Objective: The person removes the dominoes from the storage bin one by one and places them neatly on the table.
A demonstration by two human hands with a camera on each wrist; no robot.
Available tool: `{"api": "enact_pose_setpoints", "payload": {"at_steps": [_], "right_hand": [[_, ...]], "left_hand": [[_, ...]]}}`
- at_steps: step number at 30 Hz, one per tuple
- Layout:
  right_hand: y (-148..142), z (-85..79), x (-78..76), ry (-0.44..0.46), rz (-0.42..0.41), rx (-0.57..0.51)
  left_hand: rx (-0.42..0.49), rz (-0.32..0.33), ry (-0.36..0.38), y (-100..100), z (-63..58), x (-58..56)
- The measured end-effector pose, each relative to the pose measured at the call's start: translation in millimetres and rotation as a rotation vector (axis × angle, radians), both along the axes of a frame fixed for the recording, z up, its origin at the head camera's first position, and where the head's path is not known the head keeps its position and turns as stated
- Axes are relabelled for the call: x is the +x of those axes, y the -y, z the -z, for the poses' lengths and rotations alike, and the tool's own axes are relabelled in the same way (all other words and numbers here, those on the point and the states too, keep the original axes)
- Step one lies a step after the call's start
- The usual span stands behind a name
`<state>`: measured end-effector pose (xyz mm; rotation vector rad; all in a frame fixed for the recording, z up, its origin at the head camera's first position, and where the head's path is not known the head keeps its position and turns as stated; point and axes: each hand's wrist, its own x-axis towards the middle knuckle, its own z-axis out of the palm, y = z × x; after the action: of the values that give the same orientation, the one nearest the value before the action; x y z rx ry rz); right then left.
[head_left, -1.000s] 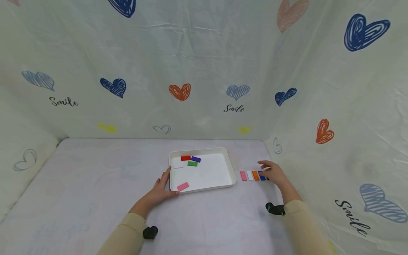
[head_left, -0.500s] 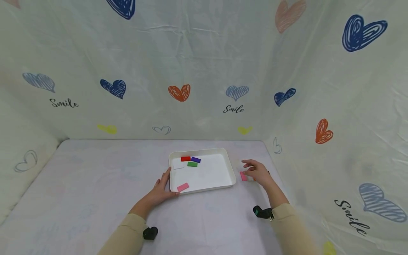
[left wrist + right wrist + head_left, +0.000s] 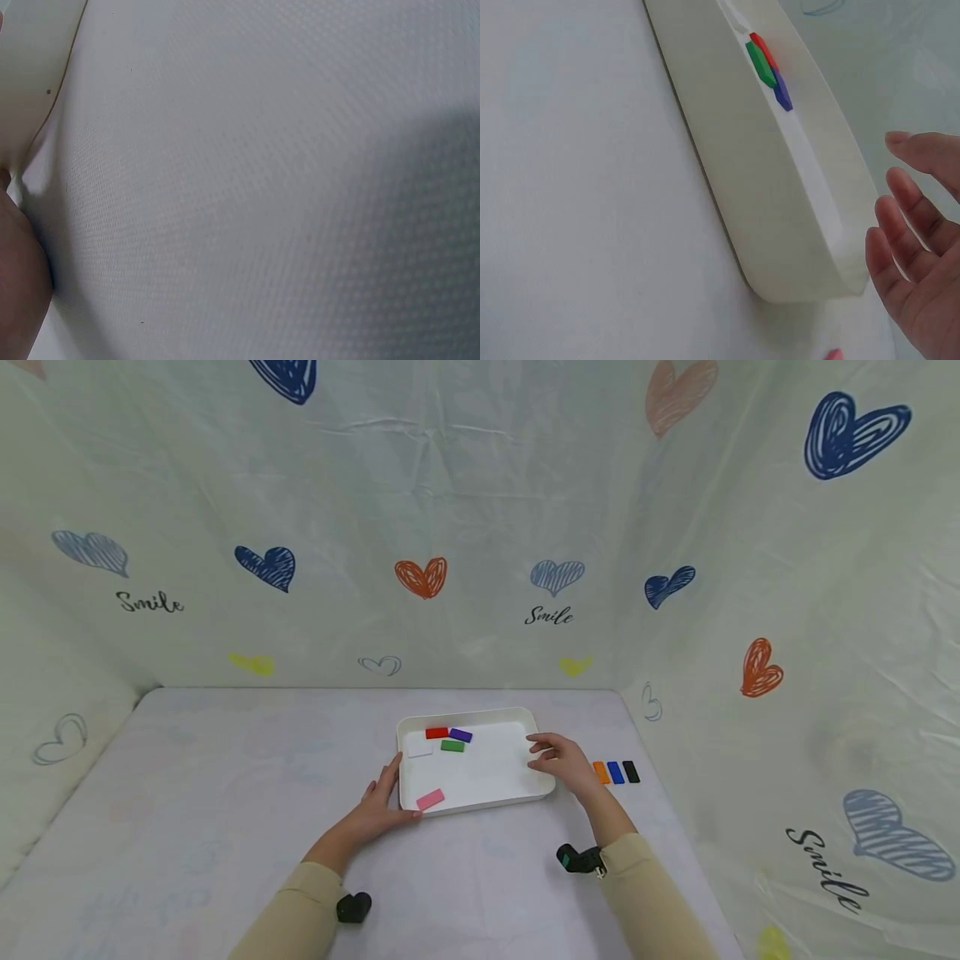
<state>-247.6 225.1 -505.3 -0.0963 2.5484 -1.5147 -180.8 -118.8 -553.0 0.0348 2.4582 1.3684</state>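
Observation:
My left hand [image 3: 375,810] rests at the near-left corner of a shallow white tray [image 3: 542,750], its fingers along the left side and its thumb along the front edge. My right hand [image 3: 566,764] hovers over the tray's right rim, fingers and thumb apart with nothing between them in the right wrist view. Small flat rectangular blocks lie in the tray: red [image 3: 437,732], purple [image 3: 461,736], green [image 3: 452,746] and white [image 3: 420,749] at the back left, pink [image 3: 431,799] at the front left.
On the table right of the tray lie an orange block [image 3: 601,772], a blue block [image 3: 616,772] and a black block [image 3: 632,772]. A pink block [image 3: 834,355] shows partly in the right wrist view. Heart-printed sheets rise behind and at both sides.
My right hand has moved left, from above the row of blocks to the tray's right rim. The orange, blue and black blocks are uncovered. My left hand and the tray stay put.

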Motion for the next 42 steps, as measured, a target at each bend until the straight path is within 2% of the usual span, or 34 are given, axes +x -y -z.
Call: {"api": "enact_pose_setpoints", "payload": {"at_steps": [11, 15, 21, 27, 32, 42], "right_hand": [[49.6, 6.8, -5.6, 0.003, -0.137, -0.065], [63.4, 5.6, -11.2, 0.001, -0.164, -0.031], [82.9, 4.7, -20.9, 0.047, -0.197, 0.014], [95.4, 8.8, -29.0, 0.072, -0.254, 0.039], [105.2, 7.9, -30.8, 0.066, -0.305, 0.094], [117.5, 12.2, -38.5, 0.039, -0.326, 0.181]], "left_hand": [[0.011, 0.022, -0.014, 3.6, 2.5, -3.1], [0.007, 0.023, -0.023, 4.6, 2.7, -3.4], [0.008, 0.012, -0.020, 4.7, 1.0, -2.8], [0.002, -0.002, 0.016, 3.7, 3.2, -1.7], [0.000, -0.008, 0.020, 3.0, 3.2, -0.3], [0.010, -0.003, 0.021, 1.1, 4.0, -0.5]]}}
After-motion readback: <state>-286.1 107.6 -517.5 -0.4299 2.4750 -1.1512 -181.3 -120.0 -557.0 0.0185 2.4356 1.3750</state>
